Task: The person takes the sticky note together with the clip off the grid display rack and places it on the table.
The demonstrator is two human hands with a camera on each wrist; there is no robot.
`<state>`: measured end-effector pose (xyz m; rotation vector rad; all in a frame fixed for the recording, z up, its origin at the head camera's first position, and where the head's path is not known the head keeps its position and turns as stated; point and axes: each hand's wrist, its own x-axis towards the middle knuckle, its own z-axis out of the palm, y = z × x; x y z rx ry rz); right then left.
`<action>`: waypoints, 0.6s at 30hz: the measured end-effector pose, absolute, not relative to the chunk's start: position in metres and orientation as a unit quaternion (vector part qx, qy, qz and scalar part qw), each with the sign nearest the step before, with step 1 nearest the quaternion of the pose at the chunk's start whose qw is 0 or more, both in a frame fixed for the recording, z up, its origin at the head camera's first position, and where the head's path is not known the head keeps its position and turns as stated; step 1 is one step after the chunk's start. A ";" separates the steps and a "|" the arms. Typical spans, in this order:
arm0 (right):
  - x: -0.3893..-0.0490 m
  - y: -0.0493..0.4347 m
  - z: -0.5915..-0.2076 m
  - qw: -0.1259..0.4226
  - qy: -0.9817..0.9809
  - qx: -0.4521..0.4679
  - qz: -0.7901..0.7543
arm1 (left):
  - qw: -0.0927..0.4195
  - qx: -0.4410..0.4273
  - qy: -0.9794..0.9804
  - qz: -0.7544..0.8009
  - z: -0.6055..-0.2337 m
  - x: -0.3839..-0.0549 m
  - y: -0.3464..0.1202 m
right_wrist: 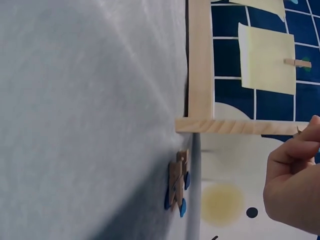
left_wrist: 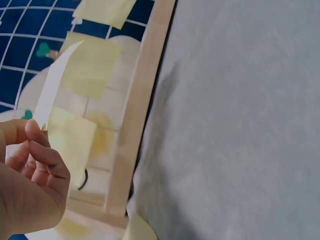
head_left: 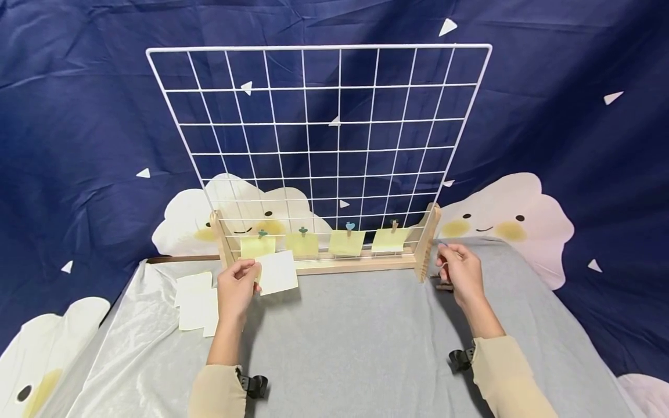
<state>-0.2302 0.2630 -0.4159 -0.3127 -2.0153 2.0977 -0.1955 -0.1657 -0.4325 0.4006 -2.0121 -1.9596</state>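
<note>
My left hand pinches a pale paper note by its left edge, in front of the lower left of the white wire grid. Several yellow notes hang in a row along the grid's bottom, each under a small clothespin. Beyond the right end of the wooden stand, my right hand pinches a small clothespin, mostly hidden by the fingers; only a wooden tip shows in the right wrist view. Below that hand, loose wooden clothespins with blue ends lie on the cloth.
Several loose pale notes overlap on the grey cloth at left. Behind the grid hangs a dark blue curtain with clouds and triangles. The stand's right upright stands close to my right hand.
</note>
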 end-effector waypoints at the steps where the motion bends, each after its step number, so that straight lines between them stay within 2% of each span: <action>1: -0.230 0.264 -0.416 0.102 -0.687 -0.107 0.712 | 0.149 0.143 -0.702 -0.682 -0.434 -0.195 -0.169; 18: -0.226 0.292 -0.426 0.019 -0.783 -0.056 0.619 | 0.132 0.174 -0.724 -0.654 -0.454 -0.190 -0.203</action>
